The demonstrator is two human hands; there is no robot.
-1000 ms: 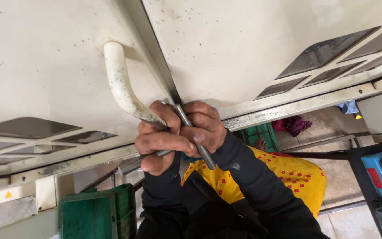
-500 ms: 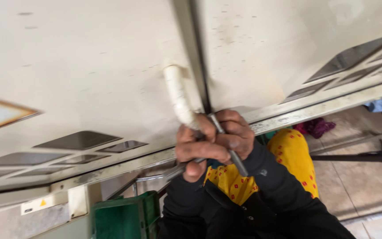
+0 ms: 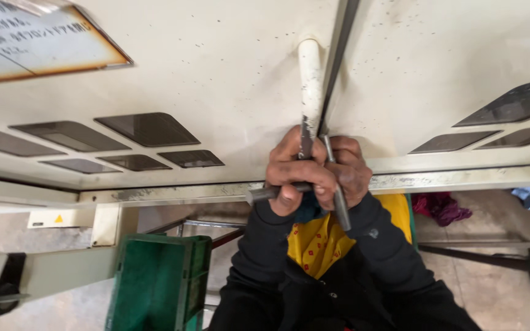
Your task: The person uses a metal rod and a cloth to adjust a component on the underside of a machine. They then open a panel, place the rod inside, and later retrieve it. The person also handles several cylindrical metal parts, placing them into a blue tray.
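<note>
Both my hands are clasped together around a grey metal cross-shaped key tool (image 3: pixel 341 208) at the seam between two cream cabinet doors (image 3: pixel 216 73). My left hand (image 3: pixel 292 175) grips the tool's crossbar, whose end sticks out to the left. My right hand (image 3: pixel 349 171) wraps the other bar, which points down past my wrist. A worn white door handle (image 3: pixel 310 79) runs from just above my fingers up along the dark seam (image 3: pixel 340 43). The tool's tip is hidden by my fingers.
Dark vent slots (image 3: pixel 148 129) are cut into both doors. A rust-edged label plate (image 3: pixel 32 37) sits at the upper left. A green plastic crate (image 3: pixel 154 282) stands on the floor at the lower left, a magenta cloth (image 3: pixel 440 205) at the right.
The view has swung so the handle now stands upright near the centre and the label plate has come in. Both hands have stayed clasped on the tool at the seam.
</note>
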